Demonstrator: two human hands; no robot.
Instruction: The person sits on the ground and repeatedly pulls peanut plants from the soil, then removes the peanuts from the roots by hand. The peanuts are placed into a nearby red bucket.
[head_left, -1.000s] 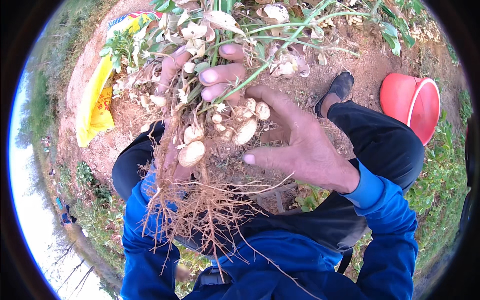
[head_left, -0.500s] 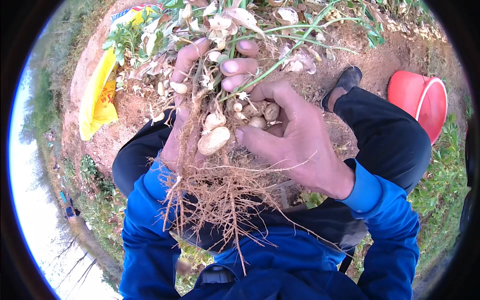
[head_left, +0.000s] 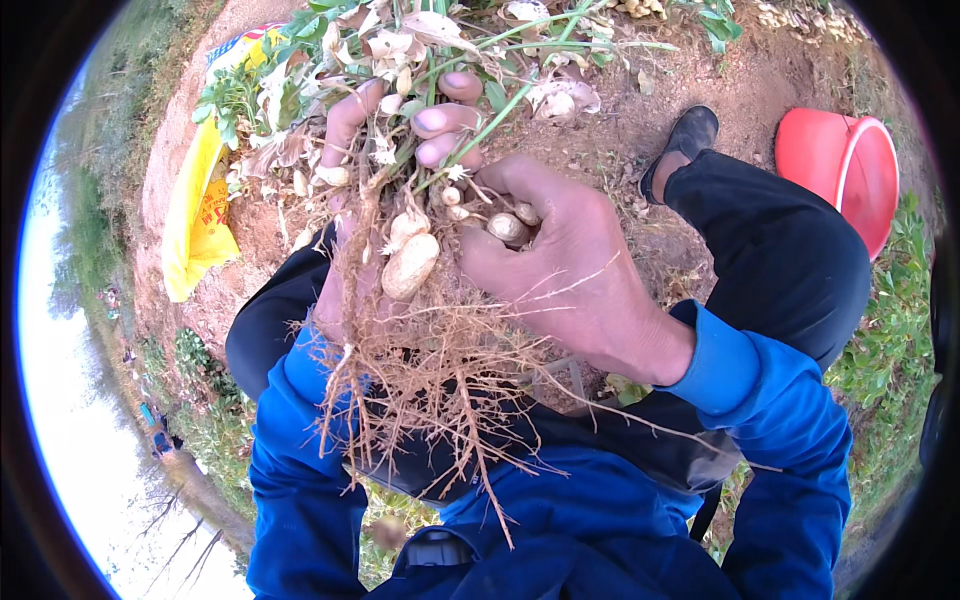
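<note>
At frame centre, an uprooted peanut plant with tangled brown roots (head_left: 420, 350) is clasped by the left hand (head_left: 345, 200), roots hanging exposed, while a pale pod (head_left: 508, 228) is pinched by the right hand (head_left: 570, 270).

Only packaging here is a yellow plastic sack (head_left: 200, 215) lying crumpled on the dirt, upper left (red print, multicoloured top end).
</note>
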